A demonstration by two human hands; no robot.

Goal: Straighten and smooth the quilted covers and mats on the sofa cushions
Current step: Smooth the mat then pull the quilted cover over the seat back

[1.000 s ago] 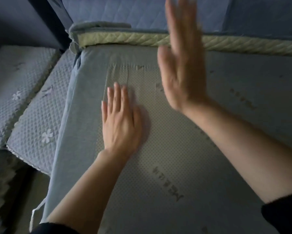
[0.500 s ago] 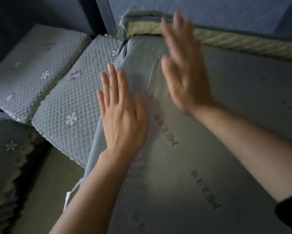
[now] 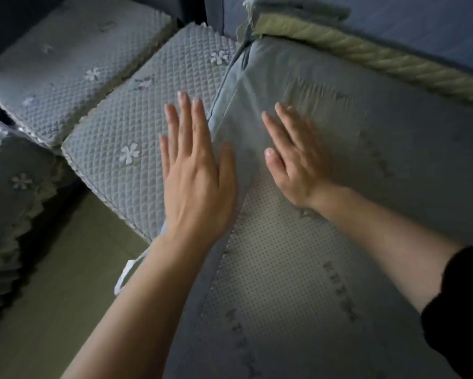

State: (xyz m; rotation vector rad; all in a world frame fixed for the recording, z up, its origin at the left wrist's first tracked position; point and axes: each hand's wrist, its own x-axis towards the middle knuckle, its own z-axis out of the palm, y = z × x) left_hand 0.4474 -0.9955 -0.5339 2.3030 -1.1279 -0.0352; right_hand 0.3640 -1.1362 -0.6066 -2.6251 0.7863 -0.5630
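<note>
Head view: the left hand (image 3: pixel 195 170) is laid flat, palm down and fingers spread, on the left border of a grey-blue mat (image 3: pixel 325 255) that is turned with its dotted anti-slip backing upward. Nothing is clasped by this hand; its fingertips are seen over the seam where the mat edge meets the neighbouring quilted cushion cover (image 3: pixel 136 138). The right hand (image 3: pixel 295 157) is pressed flat on the same mat, just to the right of the left hand, its fingers extended and slightly blurred, nothing being gripped. The two hands are kept apart, with a strip of plain grey-blue border between them.

Beyond the right hand's fingertips, small wrinkles are shown in the backing, and farther on a pale green quilted edge (image 3: pixel 380 58) is seen running along the far side of the mat, against the blue sofa back (image 3: pixel 421 20). Faint printed lettering is scattered over the backing below and to the right of the right wrist; it cannot be read.

To the left of the left hand, the quilted cushion cover with white flower motifs is seen, and beyond it a second, similar cushion (image 3: pixel 65 64). Below the left wrist a white fabric tie (image 3: pixel 126 272) is seen hanging off the mat edge over the floor (image 3: pixel 52 283). A dark sleeve (image 3: pixel 462 310) is worn on the right forearm.
</note>
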